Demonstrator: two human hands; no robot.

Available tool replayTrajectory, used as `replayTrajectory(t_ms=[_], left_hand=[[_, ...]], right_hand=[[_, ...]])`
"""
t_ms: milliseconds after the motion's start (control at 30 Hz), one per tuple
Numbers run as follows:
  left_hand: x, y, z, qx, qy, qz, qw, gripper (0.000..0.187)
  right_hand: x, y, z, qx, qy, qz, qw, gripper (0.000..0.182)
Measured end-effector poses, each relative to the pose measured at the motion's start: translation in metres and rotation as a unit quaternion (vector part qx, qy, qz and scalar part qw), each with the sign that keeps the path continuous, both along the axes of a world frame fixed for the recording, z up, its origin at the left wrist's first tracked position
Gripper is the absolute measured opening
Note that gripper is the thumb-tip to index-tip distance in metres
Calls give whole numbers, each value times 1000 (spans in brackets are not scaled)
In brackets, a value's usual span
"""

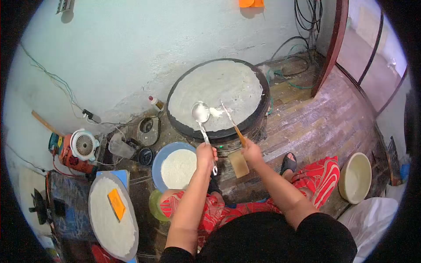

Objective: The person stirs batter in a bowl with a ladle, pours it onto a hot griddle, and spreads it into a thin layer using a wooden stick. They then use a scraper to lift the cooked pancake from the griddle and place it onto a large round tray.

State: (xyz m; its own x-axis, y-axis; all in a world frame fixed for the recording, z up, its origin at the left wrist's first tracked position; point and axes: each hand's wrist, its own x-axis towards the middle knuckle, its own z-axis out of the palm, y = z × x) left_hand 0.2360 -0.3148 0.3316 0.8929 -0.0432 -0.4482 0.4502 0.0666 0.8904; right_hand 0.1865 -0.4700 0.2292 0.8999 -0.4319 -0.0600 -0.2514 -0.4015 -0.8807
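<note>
My left hand (205,155) is closed around the handle of a metal ladle (201,115). White batter sits in the ladle's bowl, which is over the near part of a large round griddle (175,124). A thin pale layer (215,85) covers most of the griddle's top. Closed in my right hand (252,154) is the wooden handle of a long, thin spatula (233,123). Its blade, smeared white, reaches over the griddle beside a small lump of batter (216,112). Below my left hand stands a blue basin (156,172) containing white batter (180,168).
At the left, an orange flat piece (116,204) lies on a pale round sheet (109,234). A blower (78,149), a clear jug (121,147) and a small bottle (155,103) stand near the wall. A cream basin (356,179) is on the right. Cables (302,52) hang behind the griddle.
</note>
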Motion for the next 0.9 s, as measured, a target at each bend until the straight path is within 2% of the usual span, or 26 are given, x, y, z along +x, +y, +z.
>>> replayTrajectory(t_ms=[33,67,133,167,233,267,300,333,367,400,433,467,500,567,600,633,667,700,767,800,833,900], left_hand=[[1,-4,-2,-1,1,1,1000,6],[3,-9,-4,27,11,5,1000,8],[2,-14,0,42,31,10,999,8],[3,-11,0,43,30,11,999,8],[8,2,1,-212,104,73,969,9],[12,14,3,-346,148,55,925,16],[14,25,5,-346,148,55,925,16],[12,35,12,-526,207,30,825,22],[8,41,21,-682,256,4,686,28],[2,46,31,-697,239,-10,676,31],[-3,50,42,-712,221,-25,666,34],[-3,58,47,-716,211,-49,663,34],[-4,68,54,-717,208,-49,663,34],[-10,87,70,-706,204,-42,677,36],[-13,98,75,-684,178,-40,706,37],[-15,110,78,-655,174,-14,736,37],[-17,124,80,-631,168,-6,758,37],[-19,138,80,-606,162,2,779,36],[-26,167,76,-519,148,57,840,34],[-32,177,75,-452,148,118,871,34],[-34,200,61,-443,159,124,874,33],[-45,235,36,-408,184,149,882,34]], right_hand=[[0,3,-5,-61,12,-7,998,32],[-3,11,14,-62,13,-6,998,32],[-8,30,49,204,26,65,976,31],[-5,28,45,205,25,66,976,31],[2,21,30,29,-44,68,996,29],[-2,15,47,11,-94,74,993,27],[-2,9,57,11,-94,73,993,27],[-2,1,64,44,-129,70,988,28],[-2,-6,66,76,-162,67,981,28],[2,-17,53,76,-161,68,982,28],[11,-29,32,87,-184,18,979,29],[19,-36,18,99,-207,-32,973,29],[22,-36,11,99,-208,-30,973,29],[16,-28,3,-67,-104,-125,984,31],[10,-16,0,-130,14,10,991,32],[2,6,20,-167,82,137,973,31],[-7,24,40,-200,150,261,933,30],[-14,29,42,-200,150,261,932,30],[-20,34,45,-201,86,405,888,30],[-17,26,43,-107,19,324,940,32],[-11,11,37,-12,-48,234,971,35],[12,-39,4,33,-224,90,970,37]])
